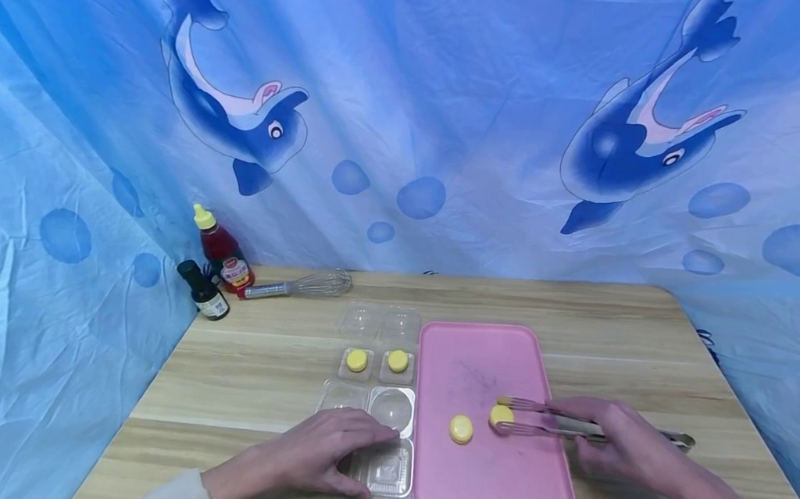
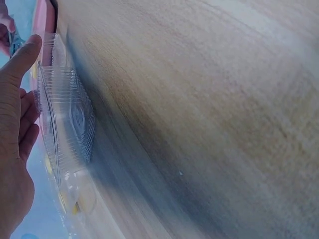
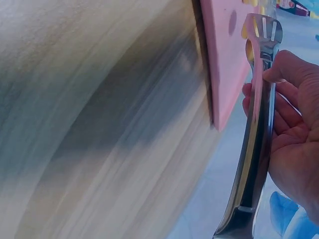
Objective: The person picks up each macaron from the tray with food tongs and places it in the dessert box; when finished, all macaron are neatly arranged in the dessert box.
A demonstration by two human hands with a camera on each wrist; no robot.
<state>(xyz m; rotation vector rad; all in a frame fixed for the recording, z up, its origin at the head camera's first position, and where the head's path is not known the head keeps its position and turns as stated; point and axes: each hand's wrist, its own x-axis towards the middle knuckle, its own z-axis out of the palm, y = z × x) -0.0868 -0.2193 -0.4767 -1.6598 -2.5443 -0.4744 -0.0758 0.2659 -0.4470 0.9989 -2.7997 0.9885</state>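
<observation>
My right hand [image 1: 614, 439] grips metal tongs [image 3: 256, 129], whose slotted tips stand on either side of a yellow macaron [image 1: 500, 416] on the pink tray [image 1: 494, 492]. A second yellow macaron [image 1: 460, 429] lies just left of it on the tray. My left hand [image 1: 335, 452] is spread at an opened clear plastic box [image 1: 393, 468] left of the tray, its fingers loosely bent at the rim in the left wrist view. Nothing lies in that box. Farther back, two clear boxes each hold one yellow macaron [image 1: 357, 360], [image 1: 398, 361], with their lids folded open behind.
A whisk [image 1: 306, 283] lies along the table's back edge. Beside it, at the back left corner, stand a red sauce bottle [image 1: 226, 255] with a yellow cap and a small dark bottle [image 1: 204, 293]. A blue dolphin-print curtain [image 1: 417, 125] hangs behind the wooden table [image 1: 235, 377].
</observation>
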